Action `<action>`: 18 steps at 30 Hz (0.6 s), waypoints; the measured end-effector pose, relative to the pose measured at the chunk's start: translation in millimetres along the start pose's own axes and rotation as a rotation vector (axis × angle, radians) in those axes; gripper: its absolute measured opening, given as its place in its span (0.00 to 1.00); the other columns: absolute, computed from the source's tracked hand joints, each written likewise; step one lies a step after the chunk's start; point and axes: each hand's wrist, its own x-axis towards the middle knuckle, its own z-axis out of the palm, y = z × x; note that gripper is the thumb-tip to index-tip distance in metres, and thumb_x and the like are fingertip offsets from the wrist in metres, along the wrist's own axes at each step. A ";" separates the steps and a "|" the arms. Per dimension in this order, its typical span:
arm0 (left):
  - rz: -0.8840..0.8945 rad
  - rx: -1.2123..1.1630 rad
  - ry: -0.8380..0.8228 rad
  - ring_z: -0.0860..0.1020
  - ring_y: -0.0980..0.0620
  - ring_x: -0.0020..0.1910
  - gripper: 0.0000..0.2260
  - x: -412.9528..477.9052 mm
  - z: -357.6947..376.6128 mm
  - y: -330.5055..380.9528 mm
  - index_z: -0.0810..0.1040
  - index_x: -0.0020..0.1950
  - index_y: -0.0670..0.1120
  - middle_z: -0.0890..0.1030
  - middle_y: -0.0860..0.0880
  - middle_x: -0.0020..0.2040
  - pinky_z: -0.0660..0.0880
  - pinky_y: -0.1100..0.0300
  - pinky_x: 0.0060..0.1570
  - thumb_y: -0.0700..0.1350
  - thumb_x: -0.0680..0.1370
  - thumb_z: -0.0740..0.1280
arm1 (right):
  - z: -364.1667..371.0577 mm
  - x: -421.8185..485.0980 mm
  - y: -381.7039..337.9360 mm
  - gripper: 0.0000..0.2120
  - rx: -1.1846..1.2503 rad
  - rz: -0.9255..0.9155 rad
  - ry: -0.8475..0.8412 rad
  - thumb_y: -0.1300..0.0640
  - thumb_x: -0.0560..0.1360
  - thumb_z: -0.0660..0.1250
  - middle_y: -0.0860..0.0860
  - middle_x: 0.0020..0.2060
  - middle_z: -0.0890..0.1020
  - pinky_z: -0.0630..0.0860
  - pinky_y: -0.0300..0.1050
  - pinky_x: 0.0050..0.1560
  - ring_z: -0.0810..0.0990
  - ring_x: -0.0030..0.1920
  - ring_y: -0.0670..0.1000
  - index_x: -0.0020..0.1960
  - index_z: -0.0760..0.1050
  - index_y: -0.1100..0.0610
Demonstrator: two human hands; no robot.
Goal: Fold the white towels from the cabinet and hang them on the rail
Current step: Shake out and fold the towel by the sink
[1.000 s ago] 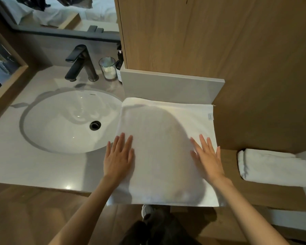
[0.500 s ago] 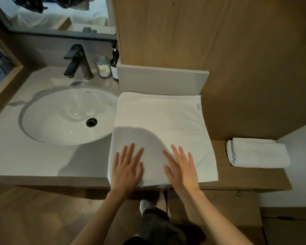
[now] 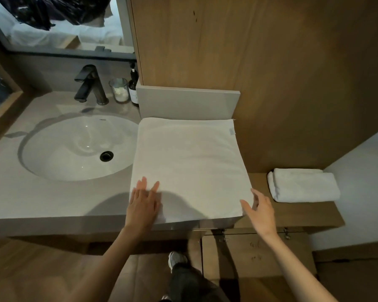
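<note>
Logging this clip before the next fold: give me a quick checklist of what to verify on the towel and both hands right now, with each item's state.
1. The spread towel lies flat on the counter: ok, no creases visible.
2. The left hand rests flat on its near left corner: ok.
3. The right hand grips the near right corner: not ok, fingers open at the edge.
4. The folded towel is clear of the spread one: ok, apart on the wooden shelf.
5. The rail is in view: not ok, none visible.
</note>
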 end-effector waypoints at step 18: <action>0.103 0.386 -0.014 0.75 0.24 0.55 0.16 17.8 22.0 -10.0 0.78 0.59 0.32 0.75 0.25 0.57 0.76 0.34 0.51 0.35 0.72 0.68 | -46.1 16.4 -56.4 0.09 0.621 0.101 -0.091 0.63 0.73 0.73 0.53 0.39 0.83 0.82 0.42 0.42 0.83 0.44 0.51 0.52 0.79 0.57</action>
